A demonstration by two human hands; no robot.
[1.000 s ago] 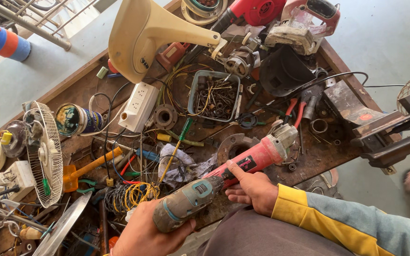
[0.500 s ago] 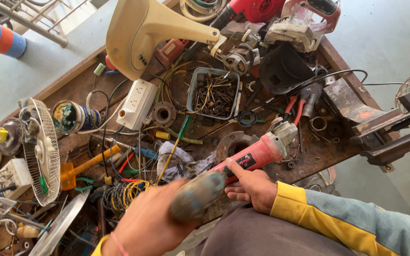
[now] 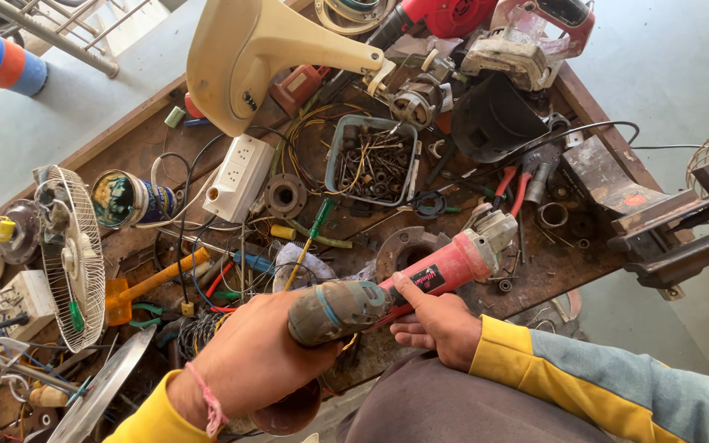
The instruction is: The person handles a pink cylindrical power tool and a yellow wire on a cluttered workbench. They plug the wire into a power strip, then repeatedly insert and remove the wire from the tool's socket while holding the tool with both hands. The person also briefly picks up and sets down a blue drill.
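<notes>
Left hand (image 3: 248,361) clenched round grey rear handle of angle grinder (image 3: 404,287), back of hand up. Right hand (image 3: 436,324) grasps red body from below, index finger laid along it. Grinder held just above near edge of workbench (image 3: 584,254), head pointing right and away, no disc seen fitted. Judgement: tool picked up only, nothing opened or removed so far. Beyond: screwdriver (image 3: 309,242), white socket strip (image 3: 238,176), tray of screws and wire (image 3: 373,160), cream fan base (image 3: 264,53) at far side.
</notes>
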